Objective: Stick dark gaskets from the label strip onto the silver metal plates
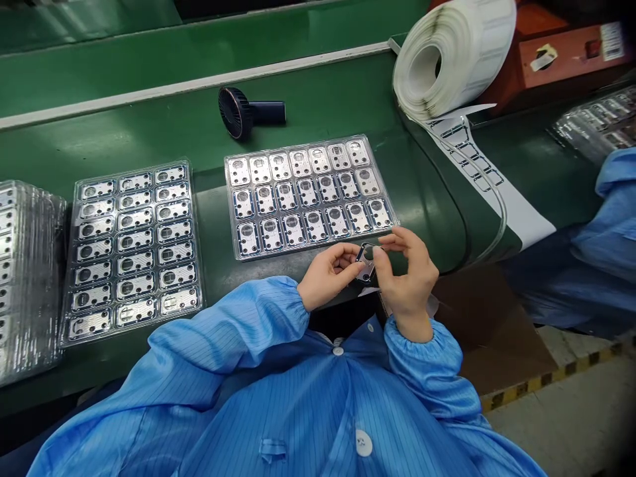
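A small silver plate with a dark rim (366,267) is held between both hands at the table's front edge. My left hand (332,273) pinches its left side with thumb and fingers. On its right, my right hand (408,275) is closed with the thumb against the plate's upper right edge. Just beyond them lies a clear tray (314,197) with rows of similar silver plates, many of them with blue-black rims. A second clear tray (134,248) of such plates sits to the left.
Stacked clear trays (34,285) stand at the far left. A small dark fan (236,114) lies behind the middle tray. At the right are a label roll (447,59) with its strip, a cable, a red machine (566,56) and another person's blue sleeve (616,199).
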The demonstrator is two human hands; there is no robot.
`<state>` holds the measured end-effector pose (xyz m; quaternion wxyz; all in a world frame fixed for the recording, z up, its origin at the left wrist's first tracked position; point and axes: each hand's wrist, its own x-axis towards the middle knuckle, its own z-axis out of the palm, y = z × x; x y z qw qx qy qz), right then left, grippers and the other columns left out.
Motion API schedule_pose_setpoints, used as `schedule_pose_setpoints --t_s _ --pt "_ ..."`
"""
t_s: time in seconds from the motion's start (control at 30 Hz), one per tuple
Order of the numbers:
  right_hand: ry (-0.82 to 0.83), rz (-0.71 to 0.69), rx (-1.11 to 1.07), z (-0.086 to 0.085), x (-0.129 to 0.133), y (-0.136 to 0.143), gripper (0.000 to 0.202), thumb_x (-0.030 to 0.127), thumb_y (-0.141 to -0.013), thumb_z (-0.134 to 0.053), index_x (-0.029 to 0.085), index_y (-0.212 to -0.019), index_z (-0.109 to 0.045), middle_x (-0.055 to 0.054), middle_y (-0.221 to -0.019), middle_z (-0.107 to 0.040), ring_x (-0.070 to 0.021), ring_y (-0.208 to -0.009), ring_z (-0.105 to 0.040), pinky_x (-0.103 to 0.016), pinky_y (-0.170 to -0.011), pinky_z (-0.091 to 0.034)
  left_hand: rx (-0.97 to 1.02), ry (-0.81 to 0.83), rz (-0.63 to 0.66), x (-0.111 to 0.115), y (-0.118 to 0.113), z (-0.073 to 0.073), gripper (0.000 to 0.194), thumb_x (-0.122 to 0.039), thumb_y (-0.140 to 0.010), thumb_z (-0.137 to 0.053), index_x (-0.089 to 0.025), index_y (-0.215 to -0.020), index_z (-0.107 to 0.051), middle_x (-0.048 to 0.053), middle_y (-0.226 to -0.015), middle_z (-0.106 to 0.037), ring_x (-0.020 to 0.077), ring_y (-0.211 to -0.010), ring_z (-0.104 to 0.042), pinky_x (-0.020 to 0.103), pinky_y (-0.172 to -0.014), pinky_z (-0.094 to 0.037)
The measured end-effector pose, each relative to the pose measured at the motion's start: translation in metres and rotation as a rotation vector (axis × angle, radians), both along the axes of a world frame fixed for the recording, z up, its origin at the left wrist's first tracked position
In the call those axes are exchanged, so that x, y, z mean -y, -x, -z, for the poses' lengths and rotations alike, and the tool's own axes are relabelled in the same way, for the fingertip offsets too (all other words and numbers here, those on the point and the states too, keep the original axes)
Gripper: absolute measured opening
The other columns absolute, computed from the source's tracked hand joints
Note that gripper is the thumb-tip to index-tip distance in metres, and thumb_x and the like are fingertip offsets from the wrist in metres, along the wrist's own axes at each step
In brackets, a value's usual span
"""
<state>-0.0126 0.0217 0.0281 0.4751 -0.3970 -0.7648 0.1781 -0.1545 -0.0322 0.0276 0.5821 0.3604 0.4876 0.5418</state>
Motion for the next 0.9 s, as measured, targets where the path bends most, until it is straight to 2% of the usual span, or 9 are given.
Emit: schedule_pose_setpoints --t_s 0.13,0.27,0.5,0.77,0.9 --pt "0.354 -0.026 -0.227 -0.001 0.003 -0.005 0.024 0.036 -0.092 -0.058 0.020 -0.107 -0.067 -0.005 -0.087 -0.070 -0.0209 -0.074 -0.067 -0.035 -0.067 -0.057 0.047 -0.017 -0.024 0.000 0.000 0.000 0.034 -0.037 -0.075 -0.075 -0.015 -0.096 -0.060 0.003 -0.085 -0.061 0.0113 -0.075 -0.057 0.024 -0.071 -0.049" --pt "0.544 -0.097 -0.307 0.001 0.004 -0.008 0.020 0.038 -0.086 -0.066 0.021 -0.094 -0.071 -0.003 -0.076 -0.071 -0.0185 -0.060 -0.064 -0.031 -0.055 -0.055 0.066 -0.027 -0.040 0.000 0.000 0.000 0.037 -0.040 -0.074 -0.076 -0.015 -0.095 -0.058 0.002 -0.085 -0.060 0.0109 -0.076 -0.056 0.023 -0.069 -0.049" --pt "0.601 -0.089 -0.324 -0.001 0.007 -0.002 0.017 0.038 -0.082 -0.071 0.022 -0.087 -0.072 -0.001 -0.073 -0.070 -0.0163 -0.059 -0.061 -0.029 -0.053 -0.054 0.070 -0.003 -0.011 0.001 0.000 -0.001 0.041 -0.044 -0.073 -0.075 -0.015 -0.097 -0.056 0.002 -0.084 -0.058 0.0109 -0.073 -0.054 0.020 -0.056 -0.044" --pt "0.618 -0.143 -0.282 -0.004 0.009 -0.005 0.017 0.037 -0.082 -0.071 0.021 -0.079 -0.069 0.002 -0.064 -0.062 -0.0140 -0.054 -0.056 -0.025 -0.049 -0.048 0.033 -0.015 -0.024 0.000 0.002 -0.006 0.041 -0.045 -0.075 -0.072 -0.014 -0.099 -0.060 0.002 -0.083 -0.061 0.0102 -0.072 -0.055 0.020 -0.060 -0.044" --pt "0.627 -0.210 -0.211 -0.003 0.013 -0.008 0.018 0.036 -0.084 -0.069 0.020 -0.076 -0.068 0.001 -0.064 -0.061 -0.0129 -0.054 -0.054 -0.023 -0.049 -0.044 -0.062 -0.008 -0.044 0.001 0.003 -0.007 0.038 -0.052 -0.082 -0.063 -0.013 -0.083 -0.061 0.000 -0.073 -0.059 0.0079 -0.061 -0.049 0.021 -0.058 -0.043"
